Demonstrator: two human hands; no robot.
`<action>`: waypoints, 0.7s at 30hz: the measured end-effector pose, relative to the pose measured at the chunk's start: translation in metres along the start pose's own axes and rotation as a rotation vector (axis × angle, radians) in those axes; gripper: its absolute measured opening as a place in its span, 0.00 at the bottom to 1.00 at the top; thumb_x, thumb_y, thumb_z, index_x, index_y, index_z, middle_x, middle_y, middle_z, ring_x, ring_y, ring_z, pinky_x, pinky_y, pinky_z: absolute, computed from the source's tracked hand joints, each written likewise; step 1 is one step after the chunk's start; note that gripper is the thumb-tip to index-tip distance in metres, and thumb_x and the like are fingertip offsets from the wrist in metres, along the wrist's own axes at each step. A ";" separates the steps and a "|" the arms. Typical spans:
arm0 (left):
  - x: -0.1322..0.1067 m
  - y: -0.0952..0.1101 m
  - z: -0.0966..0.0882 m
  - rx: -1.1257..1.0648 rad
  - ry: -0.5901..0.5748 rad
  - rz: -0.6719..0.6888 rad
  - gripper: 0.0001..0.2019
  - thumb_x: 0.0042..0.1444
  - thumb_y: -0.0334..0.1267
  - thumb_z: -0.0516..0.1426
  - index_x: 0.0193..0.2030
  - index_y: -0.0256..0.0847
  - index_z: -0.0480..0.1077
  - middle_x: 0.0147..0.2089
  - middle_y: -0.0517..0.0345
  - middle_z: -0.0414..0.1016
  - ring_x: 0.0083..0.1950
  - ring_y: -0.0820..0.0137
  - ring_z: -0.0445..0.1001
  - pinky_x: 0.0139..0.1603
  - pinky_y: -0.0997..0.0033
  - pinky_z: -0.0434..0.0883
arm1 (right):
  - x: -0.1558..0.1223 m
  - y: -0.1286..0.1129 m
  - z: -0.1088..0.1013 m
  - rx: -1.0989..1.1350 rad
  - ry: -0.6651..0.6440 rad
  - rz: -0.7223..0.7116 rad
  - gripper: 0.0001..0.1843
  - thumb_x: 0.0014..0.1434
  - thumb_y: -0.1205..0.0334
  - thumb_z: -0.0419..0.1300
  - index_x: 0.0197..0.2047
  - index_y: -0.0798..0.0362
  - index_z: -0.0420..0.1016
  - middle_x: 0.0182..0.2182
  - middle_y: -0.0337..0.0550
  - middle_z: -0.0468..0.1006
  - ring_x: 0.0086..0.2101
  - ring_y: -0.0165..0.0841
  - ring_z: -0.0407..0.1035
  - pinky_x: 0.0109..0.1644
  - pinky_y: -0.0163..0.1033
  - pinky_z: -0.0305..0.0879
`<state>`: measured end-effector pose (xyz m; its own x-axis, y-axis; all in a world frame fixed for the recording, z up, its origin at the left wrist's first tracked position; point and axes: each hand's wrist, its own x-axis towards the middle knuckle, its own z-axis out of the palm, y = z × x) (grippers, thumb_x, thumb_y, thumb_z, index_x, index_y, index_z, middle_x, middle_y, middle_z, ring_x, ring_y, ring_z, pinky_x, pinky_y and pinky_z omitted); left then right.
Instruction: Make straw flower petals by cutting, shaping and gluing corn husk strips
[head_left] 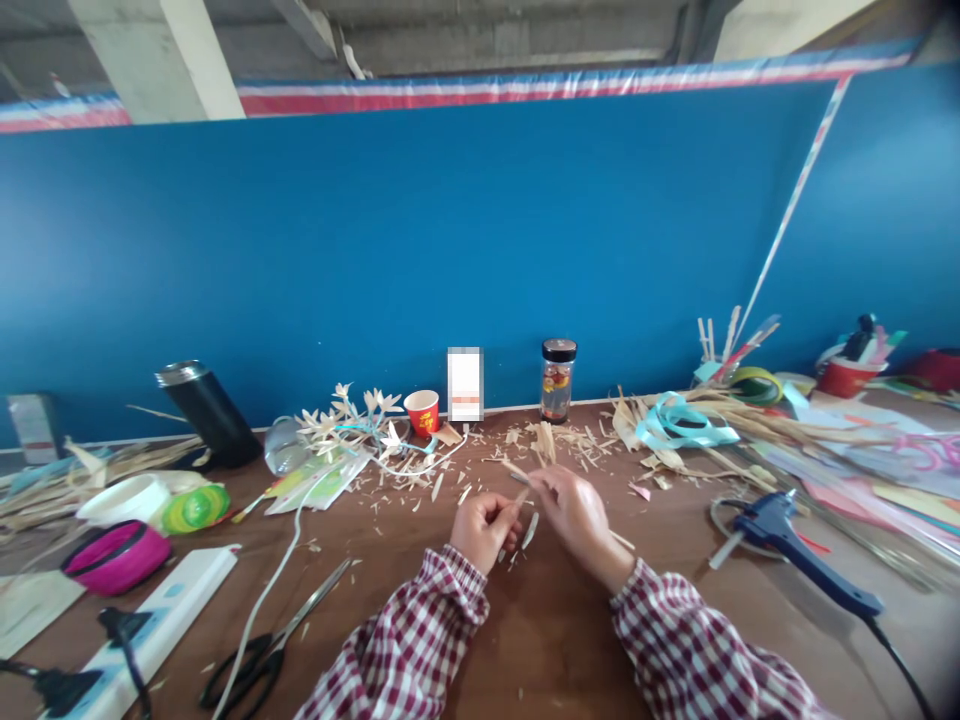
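My left hand [486,528] is closed, pinching a small pale strip of dried husk or straw [523,494] between thumb and forefinger. Just to its right, my right hand [576,512] has its fingers curled around a thin pale stick [622,541]; one end shows past the fingertips and the other below the wrist. The fingertips of both hands almost meet at the strip, so whether they touch is unclear. Beneath them lie a pale leaf-shaped shaving [531,529] and several tiny scraps.
Husk scraps [480,465] litter the brown table. Pale husk flowers [360,408], a red paper cup [422,413], a propped phone [465,385] and a glass jar [558,382] stand behind. Scissors [277,640] and a power strip [165,620] lie left; a blue glue gun [802,550] lies right.
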<state>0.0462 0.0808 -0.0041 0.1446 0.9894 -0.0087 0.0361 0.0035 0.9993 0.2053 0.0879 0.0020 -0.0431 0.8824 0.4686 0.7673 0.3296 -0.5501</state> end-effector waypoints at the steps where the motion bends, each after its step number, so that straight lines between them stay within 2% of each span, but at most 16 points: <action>1: 0.000 0.000 0.000 -0.016 0.005 0.010 0.14 0.44 0.46 0.59 0.25 0.35 0.70 0.19 0.60 0.70 0.17 0.77 0.65 0.18 0.77 0.66 | 0.002 0.005 -0.003 -0.034 0.039 0.043 0.13 0.59 0.60 0.49 0.34 0.50 0.75 0.32 0.42 0.77 0.30 0.32 0.69 0.32 0.33 0.59; 3: 0.000 -0.001 -0.001 -0.058 0.025 0.025 0.15 0.45 0.48 0.59 0.27 0.35 0.71 0.20 0.60 0.71 0.17 0.77 0.65 0.19 0.77 0.67 | 0.006 0.013 -0.008 -0.065 0.113 0.099 0.13 0.59 0.59 0.49 0.34 0.51 0.75 0.32 0.43 0.77 0.30 0.33 0.69 0.33 0.34 0.60; 5: 0.002 -0.003 -0.002 -0.099 0.059 0.003 0.16 0.43 0.49 0.60 0.27 0.35 0.71 0.20 0.61 0.71 0.17 0.78 0.64 0.19 0.77 0.67 | 0.007 0.014 -0.009 0.008 0.143 0.087 0.13 0.59 0.58 0.49 0.38 0.52 0.74 0.32 0.44 0.76 0.31 0.33 0.69 0.34 0.35 0.61; 7: 0.005 -0.006 -0.002 -0.126 0.094 -0.040 0.16 0.42 0.48 0.60 0.27 0.35 0.71 0.19 0.61 0.70 0.17 0.78 0.64 0.18 0.77 0.66 | 0.005 0.007 -0.006 0.155 0.100 0.051 0.15 0.59 0.58 0.50 0.44 0.54 0.71 0.32 0.45 0.76 0.30 0.33 0.69 0.34 0.35 0.63; 10: 0.007 -0.007 -0.003 -0.145 0.134 -0.063 0.14 0.41 0.46 0.61 0.27 0.35 0.71 0.19 0.62 0.70 0.17 0.78 0.65 0.19 0.78 0.66 | -0.002 -0.007 0.002 0.355 -0.049 0.014 0.18 0.58 0.58 0.51 0.51 0.56 0.67 0.31 0.44 0.76 0.27 0.31 0.68 0.31 0.34 0.64; 12: 0.007 -0.006 -0.002 -0.140 0.115 -0.056 0.13 0.41 0.44 0.61 0.26 0.35 0.71 0.19 0.62 0.70 0.17 0.78 0.64 0.18 0.78 0.65 | -0.005 -0.014 0.006 0.412 -0.126 -0.022 0.17 0.58 0.58 0.52 0.49 0.55 0.68 0.31 0.43 0.75 0.27 0.31 0.68 0.31 0.34 0.64; 14: 0.005 -0.004 -0.001 -0.121 0.079 -0.046 0.12 0.41 0.43 0.60 0.25 0.34 0.70 0.18 0.62 0.70 0.16 0.78 0.63 0.18 0.77 0.64 | -0.006 -0.016 0.008 0.412 -0.161 -0.063 0.13 0.58 0.59 0.52 0.43 0.55 0.71 0.31 0.44 0.75 0.29 0.31 0.68 0.33 0.34 0.64; 17: 0.002 -0.002 0.000 -0.079 0.046 -0.033 0.11 0.42 0.43 0.60 0.25 0.34 0.70 0.18 0.62 0.69 0.16 0.78 0.63 0.19 0.76 0.65 | -0.005 -0.015 0.007 0.377 -0.162 -0.090 0.11 0.59 0.61 0.52 0.35 0.55 0.74 0.30 0.44 0.74 0.31 0.32 0.68 0.36 0.35 0.63; 21: 0.001 -0.002 -0.001 -0.043 0.024 -0.032 0.11 0.43 0.43 0.59 0.25 0.35 0.70 0.18 0.63 0.68 0.17 0.77 0.64 0.19 0.75 0.66 | -0.005 -0.014 0.005 0.346 -0.150 -0.100 0.10 0.59 0.63 0.52 0.34 0.54 0.74 0.29 0.42 0.74 0.31 0.31 0.67 0.35 0.34 0.62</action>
<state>0.0458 0.0822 -0.0057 0.1205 0.9919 -0.0405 -0.0019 0.0410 0.9992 0.1910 0.0803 0.0037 -0.2194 0.8711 0.4394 0.4941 0.4876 -0.7198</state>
